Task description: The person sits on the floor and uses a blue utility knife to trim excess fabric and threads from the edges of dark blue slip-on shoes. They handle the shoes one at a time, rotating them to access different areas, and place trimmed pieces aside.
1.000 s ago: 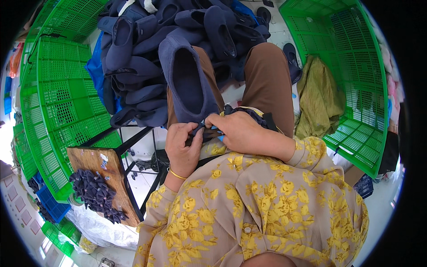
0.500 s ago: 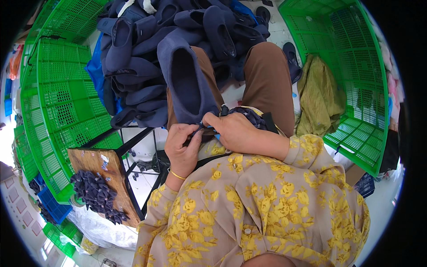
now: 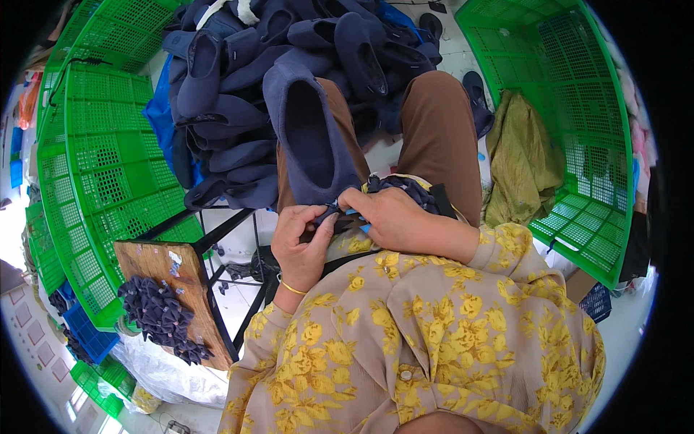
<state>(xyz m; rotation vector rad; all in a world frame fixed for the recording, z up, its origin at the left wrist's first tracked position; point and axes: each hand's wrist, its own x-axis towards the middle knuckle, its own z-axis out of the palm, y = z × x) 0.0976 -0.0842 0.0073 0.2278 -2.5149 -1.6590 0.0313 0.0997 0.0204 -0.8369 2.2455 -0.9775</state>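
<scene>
A dark blue slipper [image 3: 309, 141] lies along my left thigh with its opening up and its heel toward me. My left hand [image 3: 302, 242] pinches the heel edge from below. My right hand [image 3: 383, 217] closes over the same heel edge from the right, with something light blue showing between its fingers; what that is I cannot tell. A bundle of dark blue fabric pieces [image 3: 408, 192] rests in my lap just behind the right hand. I wear a yellow flowered top and brown trousers.
A heap of dark blue slippers [image 3: 238, 79] covers the floor ahead. Green plastic crates [image 3: 101, 166] stand at left, another green crate [image 3: 578, 123] holding an olive cloth [image 3: 524, 163] at right. A wooden board on a black frame [image 3: 177, 278] at lower left carries small dark blue bows [image 3: 163, 315].
Both hands stay on the slipper's heel; the right hand's fingers have shifted a little along the edge. The slipper has not moved off my thigh.
</scene>
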